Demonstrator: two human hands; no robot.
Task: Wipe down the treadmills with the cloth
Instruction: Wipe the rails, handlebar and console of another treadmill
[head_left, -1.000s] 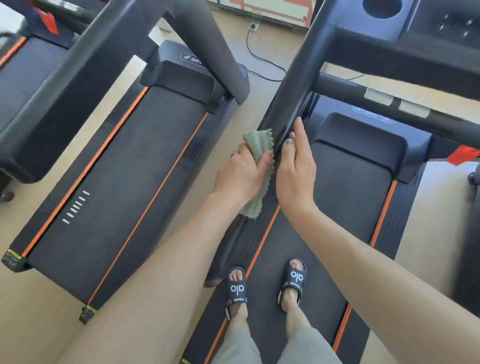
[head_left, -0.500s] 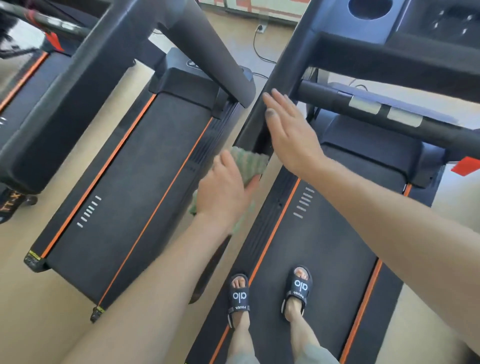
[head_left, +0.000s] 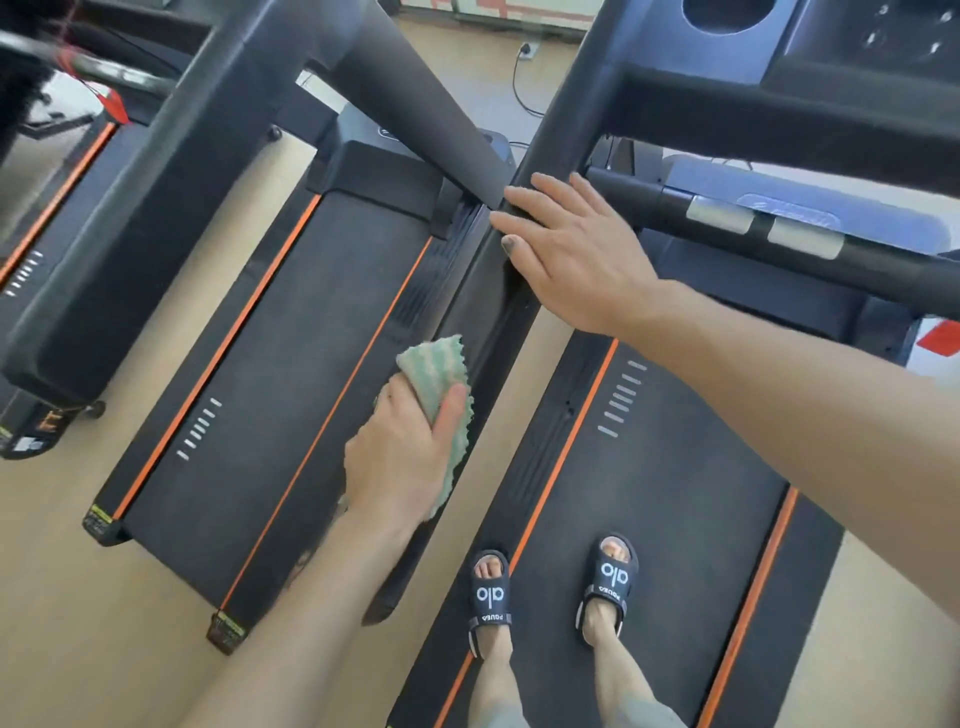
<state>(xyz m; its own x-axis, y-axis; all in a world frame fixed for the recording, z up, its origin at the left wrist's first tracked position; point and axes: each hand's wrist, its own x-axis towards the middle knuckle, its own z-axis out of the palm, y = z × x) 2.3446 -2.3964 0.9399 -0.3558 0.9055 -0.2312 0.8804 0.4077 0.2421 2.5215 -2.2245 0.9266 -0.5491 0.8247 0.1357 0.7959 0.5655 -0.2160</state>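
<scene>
Left hand (head_left: 402, 452): grips the green cloth (head_left: 441, 382) at frame centre, against the upright (head_left: 498, 291).
Right hand (head_left: 576, 249): fingers straight, flat on the upright above.
Technique: brace there; wipe in long strokes, judging by the rail's slope.

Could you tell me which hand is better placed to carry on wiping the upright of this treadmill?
The left hand: it grips the green cloth right beside the upright. The right hand rests open on the upright higher up and holds nothing.
</scene>
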